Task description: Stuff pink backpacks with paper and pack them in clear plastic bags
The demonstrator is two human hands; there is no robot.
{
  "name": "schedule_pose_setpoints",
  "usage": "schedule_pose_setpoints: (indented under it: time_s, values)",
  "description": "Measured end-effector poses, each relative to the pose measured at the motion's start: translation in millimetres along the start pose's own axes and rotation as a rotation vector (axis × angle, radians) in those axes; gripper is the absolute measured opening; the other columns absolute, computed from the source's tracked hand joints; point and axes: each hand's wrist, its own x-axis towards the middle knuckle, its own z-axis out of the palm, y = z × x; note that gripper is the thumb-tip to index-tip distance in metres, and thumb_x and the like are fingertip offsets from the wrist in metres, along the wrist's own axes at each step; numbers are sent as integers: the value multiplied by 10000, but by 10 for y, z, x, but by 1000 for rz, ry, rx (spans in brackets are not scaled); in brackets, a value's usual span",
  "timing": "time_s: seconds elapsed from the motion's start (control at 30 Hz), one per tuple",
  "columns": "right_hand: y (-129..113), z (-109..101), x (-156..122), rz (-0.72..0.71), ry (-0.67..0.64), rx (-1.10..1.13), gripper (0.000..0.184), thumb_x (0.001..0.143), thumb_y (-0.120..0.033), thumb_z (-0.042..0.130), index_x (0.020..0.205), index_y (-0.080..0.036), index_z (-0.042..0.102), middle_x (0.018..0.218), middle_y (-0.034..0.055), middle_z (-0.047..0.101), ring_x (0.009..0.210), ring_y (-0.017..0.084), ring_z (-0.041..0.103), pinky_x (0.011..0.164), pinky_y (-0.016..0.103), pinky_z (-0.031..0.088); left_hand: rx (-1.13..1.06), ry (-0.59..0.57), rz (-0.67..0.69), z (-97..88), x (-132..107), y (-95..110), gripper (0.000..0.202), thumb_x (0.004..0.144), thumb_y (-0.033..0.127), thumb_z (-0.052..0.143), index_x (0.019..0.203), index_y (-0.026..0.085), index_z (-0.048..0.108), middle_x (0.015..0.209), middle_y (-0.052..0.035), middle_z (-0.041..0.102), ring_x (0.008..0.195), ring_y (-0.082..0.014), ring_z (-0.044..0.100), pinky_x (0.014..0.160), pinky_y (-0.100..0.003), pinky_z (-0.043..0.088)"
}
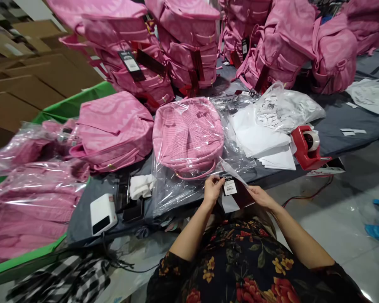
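Observation:
My left hand pinches the top edge of a dark red hang tag bearing a white barcode sticker. My right hand holds the end of a white paper strip that rises from the tag toward the table. Both hands are just in front of a pink backpack, which lies in a clear plastic bag on the grey-covered table. The tag hides part of the bag's near edge.
White paper sheets, a bag of small white labels and a red tape dispenser lie to the right. A white power bank and black phone sit left. Stacked tagged pink backpacks rise behind.

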Motion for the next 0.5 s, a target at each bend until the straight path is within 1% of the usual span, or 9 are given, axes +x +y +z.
schedule_pose_setpoints:
  time_s: [0.07,0.13,0.2,0.23,0.3,0.37,0.43,0.47,0.5]
  values:
    - [-14,-18,-13,3,54,10,742,741,-853,606,885,-131,701,742,23,660,670,146,546,635,260,433,286,0,49,-20,-38,10,302,768,427,754,702,197,570,593,50,538,523,-105,490,580,-226,387]
    - [-34,-33,0,-33,109,-17,738,760,-859,573,879,-140,691,727,16,640,662,147,539,617,264,437,627,-67,107,-54,-76,78,278,878,439,672,749,202,606,617,21,591,541,-133,551,598,-239,402]
    - [-42,-32,20,-40,115,-50,695,755,-849,579,844,-163,643,671,-7,592,608,137,528,575,262,444,1001,-138,188,-87,-94,200,261,944,443,618,866,198,666,734,-42,683,663,-192,656,664,-272,446]
    - [-39,-26,26,-26,102,-56,673,750,-844,584,835,-177,611,646,-19,569,577,134,530,552,262,455,1171,-175,241,-101,-90,272,256,956,433,612,961,189,688,818,-81,717,746,-226,692,703,-294,467]
    - [-15,-3,22,14,76,-48,646,758,-838,562,857,-200,563,628,-31,550,533,138,550,511,265,480,1396,-270,398,-119,-50,416,315,956,375,628,1181,158,665,1009,-150,739,936,-274,716,813,-333,502]
    - [23,36,3,5,93,-87,612,791,-806,537,932,-212,562,643,-32,570,529,147,580,488,258,486,1460,-415,638,-114,39,542,435,936,282,651,1348,158,586,1239,-177,691,1176,-287,657,995,-362,479]
    - [70,103,-24,-68,171,-234,523,815,-721,580,975,-223,582,631,-39,583,535,142,583,497,234,468,1413,-578,855,-72,177,636,535,905,197,658,1427,214,538,1444,-157,582,1391,-288,508,1158,-407,372]
    - [97,151,-40,-115,227,-332,452,826,-658,612,969,-229,593,613,-44,583,537,138,577,512,225,458,1353,-664,913,-36,261,670,569,883,168,665,1433,245,541,1504,-137,536,1452,-291,439,1199,-433,323]
    - [127,206,-59,-166,283,-433,373,838,-587,638,953,-234,604,599,-45,585,543,136,575,534,220,452,1266,-753,933,11,350,692,586,854,149,682,1415,269,564,1524,-119,520,1480,-295,402,1215,-448,298]
